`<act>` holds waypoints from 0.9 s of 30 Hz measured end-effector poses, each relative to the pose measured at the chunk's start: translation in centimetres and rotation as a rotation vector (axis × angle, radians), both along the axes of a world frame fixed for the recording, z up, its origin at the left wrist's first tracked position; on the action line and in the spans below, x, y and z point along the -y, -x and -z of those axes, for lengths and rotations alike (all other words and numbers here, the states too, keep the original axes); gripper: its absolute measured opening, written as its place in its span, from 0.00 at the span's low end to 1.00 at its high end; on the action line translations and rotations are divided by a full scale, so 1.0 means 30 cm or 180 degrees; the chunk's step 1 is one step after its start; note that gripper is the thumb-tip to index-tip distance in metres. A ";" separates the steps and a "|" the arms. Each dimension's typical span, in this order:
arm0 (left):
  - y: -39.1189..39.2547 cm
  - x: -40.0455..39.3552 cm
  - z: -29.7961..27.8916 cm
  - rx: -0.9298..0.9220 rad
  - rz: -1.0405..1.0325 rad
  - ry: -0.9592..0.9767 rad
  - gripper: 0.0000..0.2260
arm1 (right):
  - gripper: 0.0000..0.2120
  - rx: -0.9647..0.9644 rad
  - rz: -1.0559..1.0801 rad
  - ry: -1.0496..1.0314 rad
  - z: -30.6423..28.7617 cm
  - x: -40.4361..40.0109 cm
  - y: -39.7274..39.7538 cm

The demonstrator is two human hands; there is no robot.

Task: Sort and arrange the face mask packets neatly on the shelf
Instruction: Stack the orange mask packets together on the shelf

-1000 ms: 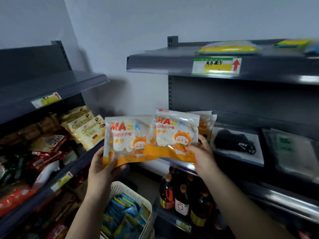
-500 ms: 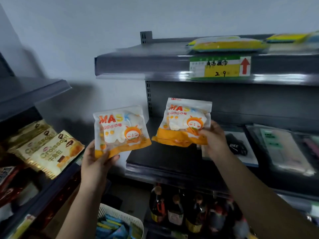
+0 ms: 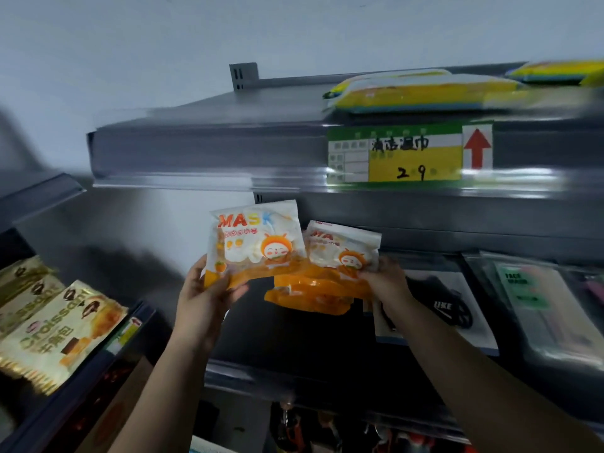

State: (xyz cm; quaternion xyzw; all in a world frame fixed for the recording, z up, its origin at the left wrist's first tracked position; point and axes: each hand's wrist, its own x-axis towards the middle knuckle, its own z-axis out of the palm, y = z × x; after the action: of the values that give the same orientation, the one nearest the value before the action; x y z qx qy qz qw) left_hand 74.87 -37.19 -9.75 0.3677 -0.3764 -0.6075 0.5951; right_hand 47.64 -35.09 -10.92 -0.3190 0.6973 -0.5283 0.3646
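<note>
Orange mask packets [image 3: 258, 243] pinched by both hands.

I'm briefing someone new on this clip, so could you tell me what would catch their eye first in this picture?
First, the two orange-and-white MASK packets at centre: one upright in the left hand, its packet overlapping the packets the right hand holds low over the dark middle shelf. Next, the green-and-yellow price tag with a red arrow on the upper shelf's edge, under yellow packs.
</note>
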 end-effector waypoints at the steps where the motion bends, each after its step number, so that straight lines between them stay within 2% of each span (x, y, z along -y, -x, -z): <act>1: 0.016 0.006 0.000 -0.0028 0.0059 -0.0003 0.17 | 0.20 -0.0078 -0.0018 -0.0019 0.004 0.005 -0.004; 5: 0.075 0.023 0.002 -0.0065 0.0271 -0.0040 0.15 | 0.21 -0.0427 -0.0075 -0.0103 -0.008 0.008 -0.003; 9: 0.126 0.045 -0.005 0.0003 0.0475 -0.0117 0.11 | 0.28 -0.0837 -0.0073 -0.0148 -0.050 -0.005 0.003; 13: 0.176 0.063 -0.037 0.0126 0.0729 -0.0115 0.08 | 0.25 -0.1460 -0.0029 0.0096 -0.080 -0.016 -0.012; 15: 0.202 0.077 -0.049 0.0310 0.0830 -0.0081 0.07 | 0.24 -0.1687 -0.0258 0.0221 -0.102 -0.033 -0.040; 17: 0.223 0.097 -0.046 0.1030 0.0729 0.0099 0.09 | 0.23 -0.2074 -0.0688 0.0142 -0.111 -0.041 -0.067; 19: 0.237 0.120 -0.035 0.2253 0.0514 0.0431 0.12 | 0.24 -0.2642 -0.1132 -0.0204 -0.099 -0.034 -0.082; 21: 0.242 0.134 -0.031 0.3047 0.0456 0.0717 0.14 | 0.26 -0.2991 -0.1382 -0.0570 -0.083 -0.024 -0.083; 24: 0.241 0.146 -0.027 0.3579 0.0599 0.0937 0.17 | 0.27 -0.3141 -0.1388 -0.0796 -0.083 -0.016 -0.073; 27: 0.229 0.162 -0.021 0.3736 0.0466 0.1039 0.18 | 0.27 -0.3219 -0.1400 -0.0820 -0.100 -0.024 -0.068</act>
State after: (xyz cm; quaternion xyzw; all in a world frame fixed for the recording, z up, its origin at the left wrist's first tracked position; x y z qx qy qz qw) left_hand 68.00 -42.06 -9.11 0.5181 -0.7538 -0.2774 0.2938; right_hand 49.67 -34.38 -7.93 -0.6232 0.7611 -0.1320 0.1227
